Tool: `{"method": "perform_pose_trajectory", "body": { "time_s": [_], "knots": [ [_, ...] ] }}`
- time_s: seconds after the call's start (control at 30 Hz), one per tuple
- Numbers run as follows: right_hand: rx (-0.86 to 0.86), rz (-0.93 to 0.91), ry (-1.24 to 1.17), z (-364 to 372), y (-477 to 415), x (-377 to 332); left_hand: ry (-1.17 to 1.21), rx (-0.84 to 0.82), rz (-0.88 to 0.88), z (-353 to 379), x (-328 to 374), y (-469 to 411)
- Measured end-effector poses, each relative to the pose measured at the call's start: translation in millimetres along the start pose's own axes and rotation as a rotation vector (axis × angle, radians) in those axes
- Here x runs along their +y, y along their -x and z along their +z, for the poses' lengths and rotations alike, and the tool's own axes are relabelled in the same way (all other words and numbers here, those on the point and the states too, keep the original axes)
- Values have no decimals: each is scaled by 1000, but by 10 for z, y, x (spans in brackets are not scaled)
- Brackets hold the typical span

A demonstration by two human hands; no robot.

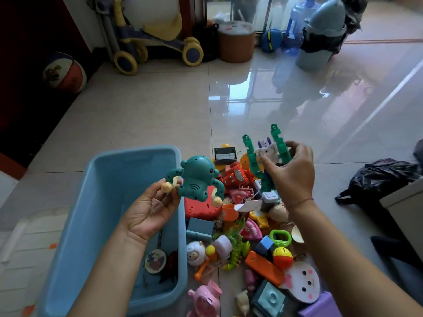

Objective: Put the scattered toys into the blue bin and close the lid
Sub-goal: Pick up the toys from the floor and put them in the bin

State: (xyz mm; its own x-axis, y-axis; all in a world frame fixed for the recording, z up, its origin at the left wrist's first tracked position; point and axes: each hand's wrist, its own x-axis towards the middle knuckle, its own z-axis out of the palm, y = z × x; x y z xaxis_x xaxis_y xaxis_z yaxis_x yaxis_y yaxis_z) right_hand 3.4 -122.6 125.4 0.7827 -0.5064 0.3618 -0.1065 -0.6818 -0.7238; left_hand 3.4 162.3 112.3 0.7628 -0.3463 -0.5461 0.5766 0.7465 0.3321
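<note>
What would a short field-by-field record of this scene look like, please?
bin: blue, open; a round disc and little else inside
left hand: pinches teal toy by one cream paw, over the bin
right hand: grips green robot, above the pile
pile: many toys on the floor, right of the bin
lid: not on the bin

The blue bin stands open on the floor, with a round flat toy on its bottom. Just right of it lies a heap of colourful plastic toys. A teal animal toy is held by one arm over the bin's right edge. A green-and-white robot toy is held upright above the heap.
</note>
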Motion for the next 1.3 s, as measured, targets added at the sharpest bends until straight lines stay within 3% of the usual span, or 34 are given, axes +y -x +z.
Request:
{"method": "perform_pose_trajectory", "body": {
  "time_s": [0.13, 0.27, 0.37, 0.43, 0.57, 0.63, 0.73, 0.93, 1.0, 1.1, 1.2, 1.3],
  "knots": [
    [-14, -200, 275, -57, -65, 62, 8, 9, -39, 26, -189, -58],
    [-191, -126, 339, -84, -98, 70, 3, 34, -50, 15, -328, -95],
    [-397, 29, 431, -117, -106, 65, 11, 43, -51, -17, -354, -93],
    [-526, 215, 275, -149, -117, 105, 26, 41, -51, -29, -357, -79],
    [-845, 940, -427, -242, -144, 197, 33, 34, -50, -37, -362, -66],
    [-902, 1140, -599, -234, -128, 234, 31, 34, -54, -39, -364, -56],
    [-860, 1259, -770, -189, -80, 272, 30, 32, -54, -50, -367, -43],
    [-793, 1275, -901, -181, -25, 175, 53, 25, -54, -60, -367, -45],
    [-780, 1132, -786, -177, -10, 100, 53, 22, -58, -71, -363, -44],
    [-573, 558, -288, -131, 31, 21, 49, 19, -59, -82, -356, -40],
    [-335, -30, 22, -172, 40, -212, 62, 29, -57, -106, -348, -46],
    [-287, -351, 224, -171, 6, -367, 67, 30, -59, -114, -345, -40]
  ]
}}
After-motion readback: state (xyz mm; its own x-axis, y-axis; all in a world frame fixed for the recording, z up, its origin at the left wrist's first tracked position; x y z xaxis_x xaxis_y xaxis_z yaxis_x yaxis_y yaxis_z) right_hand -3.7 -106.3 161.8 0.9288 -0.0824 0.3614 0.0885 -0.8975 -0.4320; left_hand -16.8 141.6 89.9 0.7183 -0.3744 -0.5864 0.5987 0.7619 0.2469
